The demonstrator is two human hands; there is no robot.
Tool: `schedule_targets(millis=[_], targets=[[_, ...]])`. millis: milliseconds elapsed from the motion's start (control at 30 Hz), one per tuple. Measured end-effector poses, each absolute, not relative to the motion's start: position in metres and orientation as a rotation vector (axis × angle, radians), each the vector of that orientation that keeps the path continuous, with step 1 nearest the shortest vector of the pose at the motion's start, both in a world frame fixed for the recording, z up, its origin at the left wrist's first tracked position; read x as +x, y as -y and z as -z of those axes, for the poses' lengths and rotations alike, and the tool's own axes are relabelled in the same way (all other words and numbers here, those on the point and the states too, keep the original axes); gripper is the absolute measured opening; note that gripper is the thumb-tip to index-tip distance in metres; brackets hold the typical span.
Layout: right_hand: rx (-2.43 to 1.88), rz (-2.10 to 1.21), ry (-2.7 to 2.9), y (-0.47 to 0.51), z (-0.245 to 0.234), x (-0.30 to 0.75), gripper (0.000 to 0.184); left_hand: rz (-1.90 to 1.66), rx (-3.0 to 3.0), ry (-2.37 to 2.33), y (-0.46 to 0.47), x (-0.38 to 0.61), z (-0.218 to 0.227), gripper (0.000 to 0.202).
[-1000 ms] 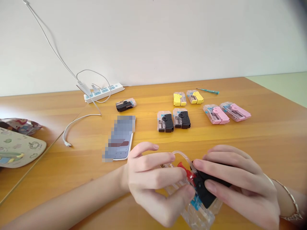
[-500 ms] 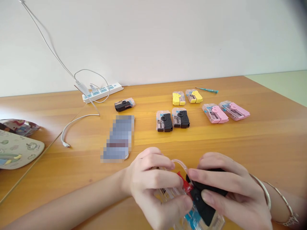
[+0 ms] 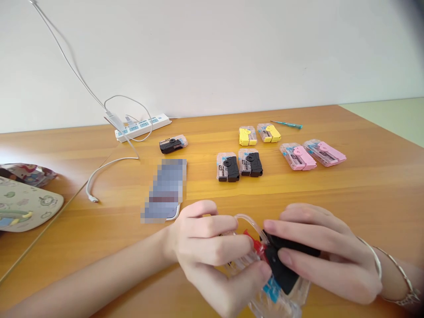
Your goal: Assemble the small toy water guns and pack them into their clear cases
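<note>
Overall: two bare hands work over an orange-brown wooden tabletop (image 3: 364, 194), with a white wall (image 3: 212, 57) behind it.

Left hand (image 3: 212, 249): low in the centre of the view, the left fingers (image 3: 215, 240) curled closed around a clear plastic cartridge (image 3: 270, 307).

Right hand (image 3: 323, 251): on the opposite side, the right fingers (image 3: 298, 232) closed over a black clip (image 3: 281, 265) on that same cartridge; two thin bracelets (image 3: 402, 276) circle the wrist.

Held cartridge: gripped between both hands, near the bottom edge of the view. Contact with the tabletop cannot be told.

Cartridge parts: a clear tube (image 3: 248, 217) arches over the top; a red piece (image 3: 254, 242) and a blue piece (image 3: 272, 289) sit beside the black clip.

Far left: a patterned mat (image 3: 28, 205) lies in front of a patterned pouch (image 3: 28, 173).

Cartridges on the tabletop: three black-clipped cartridges (image 3: 228, 167), two yellow-clipped cartridges (image 3: 247, 136) and two pink-clipped cartridges (image 3: 297, 157), all well apart from the hands.

Smartphone (image 3: 164, 190): lying just beyond the left hand — screen pixelated.

Rear edge: a white power strip (image 3: 142, 128) near the wall, with a white cable (image 3: 111, 164) curving across the tabletop.

Smallest item: a slim teal screwdriver (image 3: 286, 124) — just behind the yellow-clipped cartridges.
</note>
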State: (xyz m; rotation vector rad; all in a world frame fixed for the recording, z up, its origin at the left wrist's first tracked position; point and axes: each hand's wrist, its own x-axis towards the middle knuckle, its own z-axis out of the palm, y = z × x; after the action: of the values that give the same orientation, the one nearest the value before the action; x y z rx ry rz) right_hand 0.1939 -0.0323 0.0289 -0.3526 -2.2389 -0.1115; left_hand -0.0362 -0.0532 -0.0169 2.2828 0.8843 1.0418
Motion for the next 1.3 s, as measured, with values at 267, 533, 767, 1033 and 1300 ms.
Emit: schedule_targets(millis=[267,533,767,1033,1300], targets=[[-0.427,-0.5,2.161,0.028,-0.023,0.19,0.02,-1.183,2.568,-0.436,0.015,-0.026,-0.022,0.014],[-0.677,-1.04,1.789,0.038,-0.004,0.173,0.029,-1.034,1.982,-0.546,0.025,-0.014,-0.01,0.02],[-0.837,-1.174,1.716,0.037,-0.001,0.168,0.02,-0.789,1.959,-0.762,0.028,-0.01,-0.01,0.037],[-0.964,-1.18,1.73,0.037,0.003,0.163,0.019,-0.72,2.068,-0.857,0.027,-0.007,-0.007,0.038],[-1.018,-1.233,1.828,0.022,-0.008,0.169,0.024,-0.81,1.732,-0.955,0.022,-0.006,-0.001,0.033]])
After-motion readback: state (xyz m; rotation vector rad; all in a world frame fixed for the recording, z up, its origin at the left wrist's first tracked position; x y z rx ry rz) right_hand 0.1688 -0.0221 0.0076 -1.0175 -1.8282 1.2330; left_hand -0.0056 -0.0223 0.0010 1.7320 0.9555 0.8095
